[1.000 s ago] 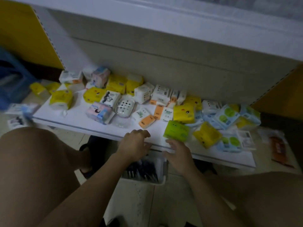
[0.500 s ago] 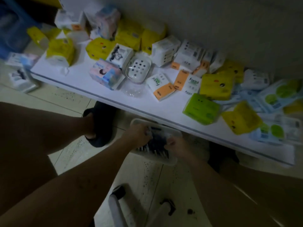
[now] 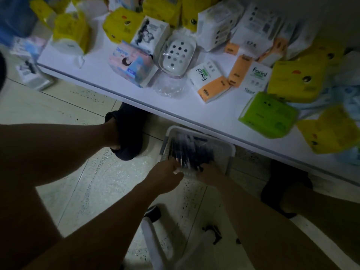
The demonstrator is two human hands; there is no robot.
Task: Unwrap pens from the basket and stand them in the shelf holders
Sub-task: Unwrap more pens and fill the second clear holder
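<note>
A white plastic basket [image 3: 230, 150] sits on the floor, half under the front edge of the low white shelf [image 3: 120, 78]. It is filled with dark pens [image 3: 194, 151] in clear wrapping. My left hand [image 3: 165, 177] is at the basket's near edge, its curled fingers pinching the ends of some wrapped pens. Just to its right, my right hand [image 3: 211, 175] reaches into the basket; its fingers are buried among the pens and hard to make out in the dim light. No pen holders are in view.
Tissue packs [image 3: 213, 80] and a wrapped white soap dish [image 3: 176, 53] crowd the shelf top. My feet in dark slippers [image 3: 128, 137] stand either side of the basket on the tiled floor. A white stool frame [image 3: 155, 240] is below my arms.
The view tilted down from the shelf to the floor. Both hands dropped from the shelf's front edge into the basket and now work at the pens.
</note>
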